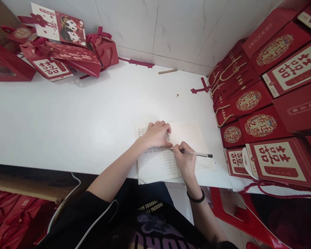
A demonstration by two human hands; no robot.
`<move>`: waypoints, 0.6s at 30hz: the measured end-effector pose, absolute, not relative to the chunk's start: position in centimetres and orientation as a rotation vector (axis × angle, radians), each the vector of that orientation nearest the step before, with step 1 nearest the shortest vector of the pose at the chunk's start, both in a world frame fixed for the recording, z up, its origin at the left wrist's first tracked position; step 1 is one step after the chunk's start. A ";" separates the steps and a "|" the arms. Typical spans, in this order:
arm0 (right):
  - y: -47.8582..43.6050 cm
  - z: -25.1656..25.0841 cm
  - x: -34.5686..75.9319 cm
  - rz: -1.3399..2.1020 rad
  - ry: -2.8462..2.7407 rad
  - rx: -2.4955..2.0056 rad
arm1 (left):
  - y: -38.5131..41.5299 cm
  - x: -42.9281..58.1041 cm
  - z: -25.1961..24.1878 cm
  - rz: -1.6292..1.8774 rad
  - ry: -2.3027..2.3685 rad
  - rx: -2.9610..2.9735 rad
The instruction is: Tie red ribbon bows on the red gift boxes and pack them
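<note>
Grey-veined tile wall (181, 31) behind white table (93, 121).

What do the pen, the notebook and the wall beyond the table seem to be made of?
Pen: probably clear plastic, judging by its see-through barrel; the end is dark.
Notebook: matte paper, with pale ruled pages.
Wall: smooth tile, perhaps ceramic or stone, as straight joints and grey veining suggest.
</note>
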State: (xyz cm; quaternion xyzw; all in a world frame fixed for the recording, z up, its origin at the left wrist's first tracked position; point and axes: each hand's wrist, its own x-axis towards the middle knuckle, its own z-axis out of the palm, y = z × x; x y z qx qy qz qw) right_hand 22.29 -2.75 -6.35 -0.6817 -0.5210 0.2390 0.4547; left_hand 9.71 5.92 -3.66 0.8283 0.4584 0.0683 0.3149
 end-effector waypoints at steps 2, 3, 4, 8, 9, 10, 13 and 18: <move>-2.8 -6.3 22.3 0.583 -1.268 -1.683 | 5.9 9.7 -3.7 0.181 1.206 2.182; -2.8 -6.2 22.3 0.586 -1.241 -1.685 | 6.0 9.7 -3.8 0.188 1.201 2.182; -2.9 -6.1 22.4 0.595 -1.202 -1.683 | 6.0 9.7 -3.9 0.200 1.195 2.184; -3.1 -5.7 22.8 0.672 -1.052 -1.632 | 6.0 9.7 -4.2 0.266 1.194 2.184; -3.2 -5.6 22.9 0.688 -1.040 -1.622 | 6.0 9.7 -4.2 0.286 1.197 2.161; -3.3 -5.6 23.0 0.699 -1.041 -1.615 | 6.0 9.6 -4.3 0.315 1.199 2.106; -3.7 -6.2 23.0 0.713 -1.104 -1.633 | 6.8 8.7 -4.8 0.548 1.229 1.776; -3.3 -8.9 22.8 0.629 -1.141 -1.655 | 12.5 3.6 -5.3 1.434 1.711 1.298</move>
